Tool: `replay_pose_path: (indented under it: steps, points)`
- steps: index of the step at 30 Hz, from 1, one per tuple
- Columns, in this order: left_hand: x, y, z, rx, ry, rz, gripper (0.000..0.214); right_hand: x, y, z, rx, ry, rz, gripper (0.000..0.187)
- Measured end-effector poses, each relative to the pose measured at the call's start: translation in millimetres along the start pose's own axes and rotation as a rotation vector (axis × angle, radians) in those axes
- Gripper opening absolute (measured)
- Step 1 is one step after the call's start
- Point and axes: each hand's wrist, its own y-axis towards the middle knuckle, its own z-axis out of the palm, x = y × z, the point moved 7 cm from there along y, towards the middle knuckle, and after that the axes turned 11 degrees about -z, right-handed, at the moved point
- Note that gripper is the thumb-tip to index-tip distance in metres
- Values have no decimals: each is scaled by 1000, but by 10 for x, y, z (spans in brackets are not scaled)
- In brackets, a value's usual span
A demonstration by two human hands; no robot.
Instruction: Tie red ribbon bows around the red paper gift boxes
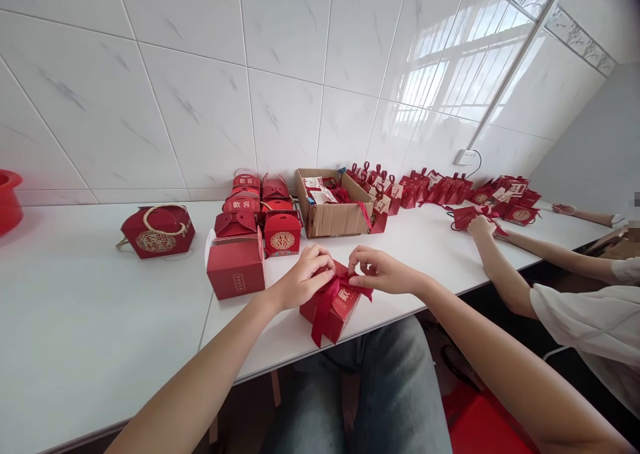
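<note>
A red gift box (pixel 344 313) stands on the white table's front edge, right before me. Dark red ribbon (pixel 325 311) is looped into a bow on its top, and one tail hangs down the box's side. My left hand (pixel 309 277) pinches the bow's left part between thumb and fingers. From the other side, my right hand (pixel 383 271) grips the ribbon at the right of the bow, thumb and forefinger pressed together. The knot between my hands is partly hidden by the fingers.
Red gift boxes (pixel 235 267) stand in rows at the left, by a cardboard box (pixel 337 219) of ribbon and cards. A rope-handled box (pixel 163 231) lies further left. Red bags (pixel 415 189) line the wall. At right, a co-worker's hands (pixel 483 227) handle another red box.
</note>
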Motion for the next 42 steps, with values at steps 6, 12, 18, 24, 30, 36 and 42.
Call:
replay_pose_path:
  steps: [6, 12, 18, 24, 30, 36, 42]
  points:
    - [18, 5, 17, -18, 22, 57, 13, 4, 3, 9, 0, -36, 3, 6]
    - [28, 9, 0, -40, -17, 69, 19, 61, 2, -11, -149, 213, -20, 18]
    - [82, 19, -3, -41, -43, 19, 24, 37, 23, 126, -146, 501, 23, 34]
    - [73, 15, 1, -44, -36, 10, 25, 79, 47, 123, -150, 566, -12, 34]
    - [48, 1, 1, -31, -55, 8, 29, 155, 66, 94, -76, 387, -65, 31]
    - [87, 19, -3, -31, -98, -2, 28, 150, 74, 81, -153, 374, -44, 34]
    - [107, 18, 1, -11, -120, -37, 36, 71, 103, 54, -220, 169, 129, 35]
